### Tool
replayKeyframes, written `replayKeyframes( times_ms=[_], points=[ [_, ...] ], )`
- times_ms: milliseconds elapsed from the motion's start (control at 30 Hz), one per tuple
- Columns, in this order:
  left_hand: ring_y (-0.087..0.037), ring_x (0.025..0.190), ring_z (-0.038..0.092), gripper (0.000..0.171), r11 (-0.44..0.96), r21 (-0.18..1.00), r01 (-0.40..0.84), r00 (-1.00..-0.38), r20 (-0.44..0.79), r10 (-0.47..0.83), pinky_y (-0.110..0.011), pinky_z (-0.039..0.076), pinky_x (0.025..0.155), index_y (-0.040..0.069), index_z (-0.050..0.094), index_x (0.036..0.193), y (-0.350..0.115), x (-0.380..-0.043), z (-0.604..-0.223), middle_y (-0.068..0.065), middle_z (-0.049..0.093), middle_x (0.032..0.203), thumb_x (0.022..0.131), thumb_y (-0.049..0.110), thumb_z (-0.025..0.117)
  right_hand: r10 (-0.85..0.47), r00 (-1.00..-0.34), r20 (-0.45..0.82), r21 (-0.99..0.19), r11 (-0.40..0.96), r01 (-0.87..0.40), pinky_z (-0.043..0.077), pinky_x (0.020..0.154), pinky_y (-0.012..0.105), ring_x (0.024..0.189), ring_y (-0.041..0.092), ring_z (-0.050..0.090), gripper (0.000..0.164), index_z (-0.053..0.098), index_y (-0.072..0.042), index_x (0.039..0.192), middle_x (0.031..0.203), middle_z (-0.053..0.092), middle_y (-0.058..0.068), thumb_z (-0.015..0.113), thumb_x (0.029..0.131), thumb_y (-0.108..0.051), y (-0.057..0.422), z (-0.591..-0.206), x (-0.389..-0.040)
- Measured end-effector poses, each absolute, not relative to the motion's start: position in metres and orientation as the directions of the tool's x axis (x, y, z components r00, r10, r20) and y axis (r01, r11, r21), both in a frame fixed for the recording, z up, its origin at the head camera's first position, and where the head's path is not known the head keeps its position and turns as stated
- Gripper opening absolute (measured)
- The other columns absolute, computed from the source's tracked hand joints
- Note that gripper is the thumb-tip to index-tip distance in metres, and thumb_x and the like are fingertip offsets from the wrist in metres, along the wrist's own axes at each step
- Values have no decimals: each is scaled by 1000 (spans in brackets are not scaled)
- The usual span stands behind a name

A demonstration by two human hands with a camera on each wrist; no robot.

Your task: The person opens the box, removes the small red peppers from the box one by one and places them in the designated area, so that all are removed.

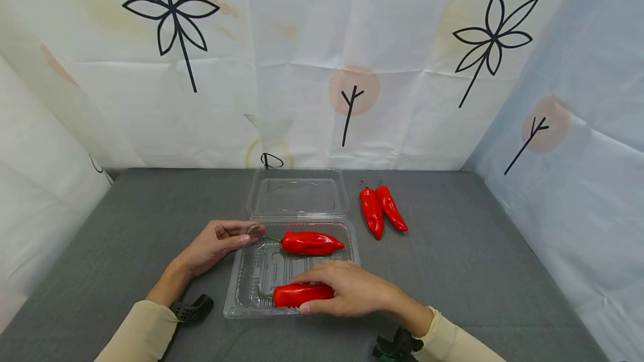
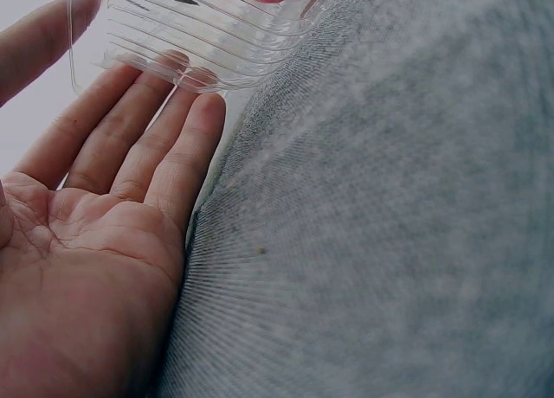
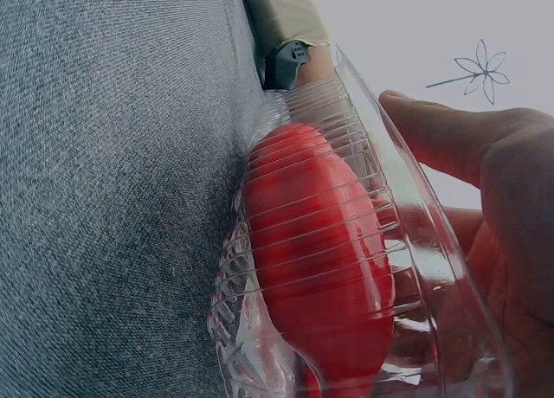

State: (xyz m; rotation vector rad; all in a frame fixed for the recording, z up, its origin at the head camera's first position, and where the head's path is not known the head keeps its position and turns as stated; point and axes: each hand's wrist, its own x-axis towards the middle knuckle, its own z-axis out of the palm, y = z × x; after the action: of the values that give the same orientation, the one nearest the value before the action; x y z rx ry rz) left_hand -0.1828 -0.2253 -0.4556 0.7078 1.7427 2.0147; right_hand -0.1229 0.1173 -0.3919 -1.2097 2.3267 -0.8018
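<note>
A clear plastic container (image 1: 230,295) lies on the table with its lid (image 1: 297,197) folded back. Inside it, one red chili pepper (image 1: 311,243) rests toward the far side. Another red pepper (image 1: 303,295), also seen through the ribbed wall as the red pepper (image 3: 316,251), lies along the near side. Over this nearer pepper is my right hand (image 1: 352,288), its fingers behind the pepper and its thumb raised by the rim. At the container's left side, my left hand (image 1: 213,246) touches the wall with fairly straight fingers (image 2: 186,160), thumb near the rim.
Two more red peppers (image 1: 372,212) (image 1: 391,209) lie side by side on the grey table, right of the lid. Behind the table hangs a white cloth (image 1: 297,88) with plant drawings. A dark strap (image 1: 193,309) is on the left wrist.
</note>
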Motion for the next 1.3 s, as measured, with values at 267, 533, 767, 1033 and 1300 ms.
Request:
replayKeyframes(
  times_ms=[267,533,767,1033,1300],
  points=[
    [-19,128,59,42,-154,987,35,-804,120,583,-29,48,105,-14,50,140,-225,-183,-455,-14,64,136,100,-4,56,-830,-551,-82,-649,464,-602,50,85,21,105,1,57,48,63,-26,138,123,65,-14,65,96,-50,118,-391,-122],
    [-19,128,59,42,-148,989,28,-808,109,579,-29,48,106,-14,50,140,-225,-182,-454,-13,64,136,100,-3,57,-841,-537,-70,-668,439,-601,50,82,19,100,0,57,47,64,-24,138,119,66,-14,65,97,-48,117,-392,-123],
    [-20,129,59,42,-170,985,30,-797,127,590,-30,47,106,-15,49,140,-225,-183,-455,-15,63,136,101,-4,56,-842,-537,-54,-718,407,-565,51,81,19,97,0,56,46,66,-23,136,113,65,-15,70,95,-43,118,-392,-125],
    [-21,129,59,42,-179,983,32,-794,134,593,-31,47,106,-16,48,140,-224,-182,-454,-16,63,136,101,-6,55,-850,-527,2,-773,333,-540,53,84,21,100,1,58,45,68,-18,134,114,66,-12,75,93,-34,119,-392,-126],
    [-21,128,59,42,-180,983,35,-794,137,592,-31,48,106,-17,47,140,-224,-182,-454,-17,63,136,101,-6,55,-843,-538,22,-824,289,-487,54,87,24,103,3,58,43,70,-15,131,115,66,-9,79,90,-24,119,-392,-126]
  ],
)
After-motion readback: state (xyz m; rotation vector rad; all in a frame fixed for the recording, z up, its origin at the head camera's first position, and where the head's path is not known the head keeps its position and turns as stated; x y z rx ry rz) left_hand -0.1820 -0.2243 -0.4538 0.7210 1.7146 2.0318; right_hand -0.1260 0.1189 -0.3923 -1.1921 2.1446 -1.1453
